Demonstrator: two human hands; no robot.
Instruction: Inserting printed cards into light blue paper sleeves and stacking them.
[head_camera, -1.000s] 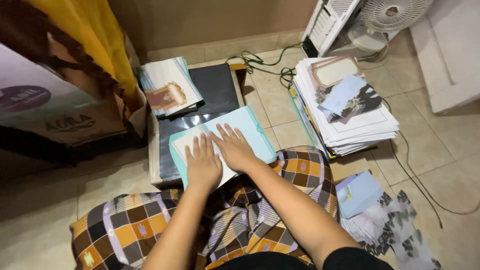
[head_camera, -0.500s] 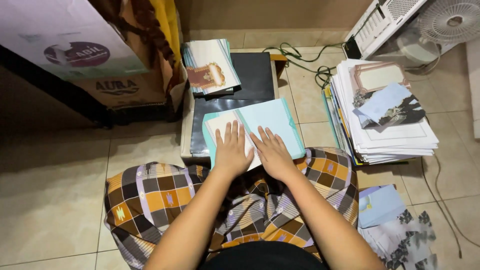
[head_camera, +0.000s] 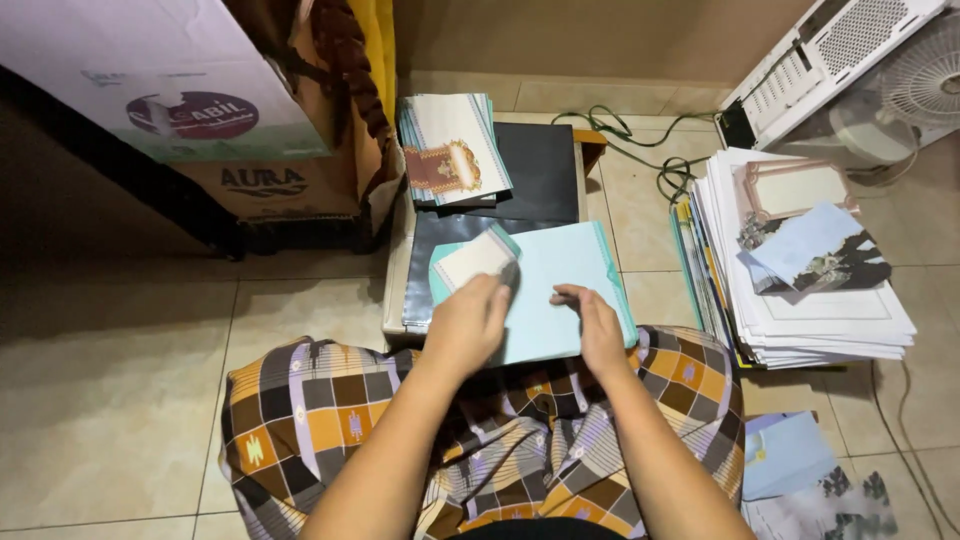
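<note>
Since the earlier frame, both hands have lifted from flat pressing. Left hand (head_camera: 468, 322) curls closed on a flap (head_camera: 478, 258), folding it over the teal card (head_camera: 560, 290). Right hand (head_camera: 597, 328) rests half-open, fingertips steadying the card on the tabletop (head_camera: 540, 170).

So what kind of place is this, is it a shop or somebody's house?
Probably a room in a home used for paper work, not a shop. The person sits on a beige tiled floor, with a tall stack of white printed sheets, a brown cardboard box and a white electric fan nearby.
</note>
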